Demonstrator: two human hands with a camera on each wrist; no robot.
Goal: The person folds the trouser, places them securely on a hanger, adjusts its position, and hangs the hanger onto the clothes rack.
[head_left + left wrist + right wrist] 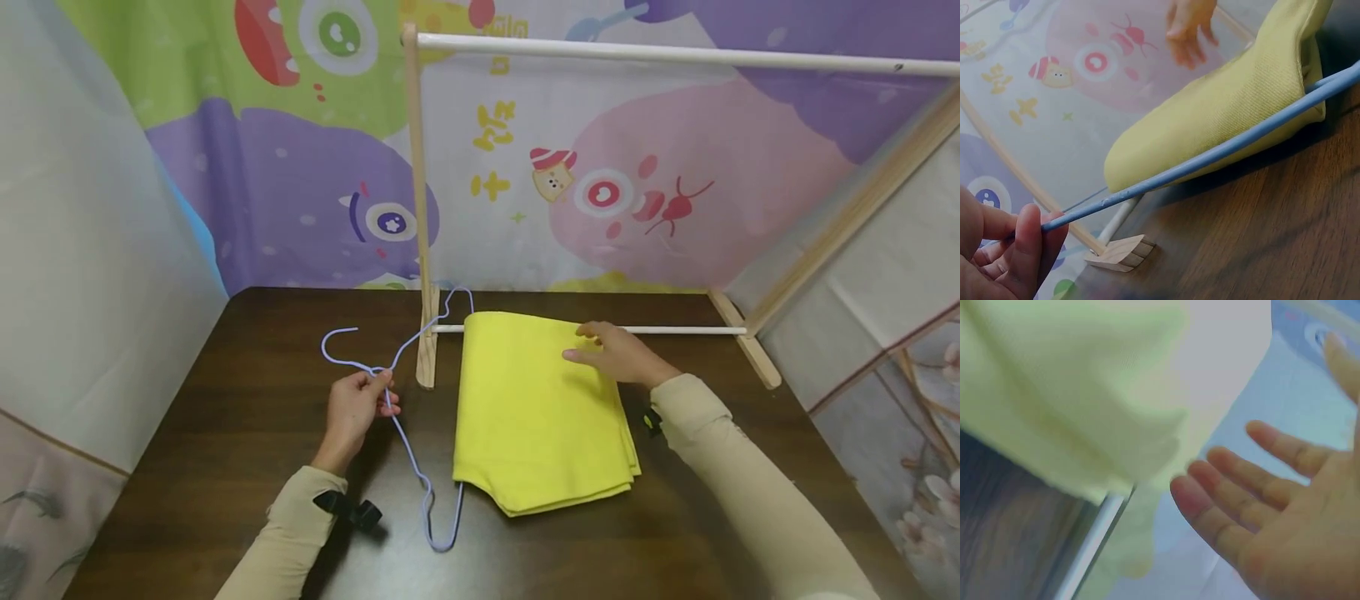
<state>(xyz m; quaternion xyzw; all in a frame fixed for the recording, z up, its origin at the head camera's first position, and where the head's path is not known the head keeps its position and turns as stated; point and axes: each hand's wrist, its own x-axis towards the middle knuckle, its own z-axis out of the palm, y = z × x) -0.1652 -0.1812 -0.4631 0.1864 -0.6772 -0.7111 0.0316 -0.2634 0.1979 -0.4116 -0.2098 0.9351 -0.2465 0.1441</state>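
My left hand pinches a light purple-blue wire hanger just below its hook, between thumb and fingers. A folded yellow cloth is draped over the hanger's lower bar, its fold towards the hanger's neck. In the left wrist view the hanger runs from the fingers along the cloth. My right hand hovers over the cloth's upper right edge in the head view. Its fingers are spread and loosely bent in the right wrist view, apart from the cloth, with nothing in the palm.
A rack with wooden posts and a white top rail stands at the back of the dark wooden table. Its low white bar passes behind the cloth. A cartoon-printed curtain hangs behind.
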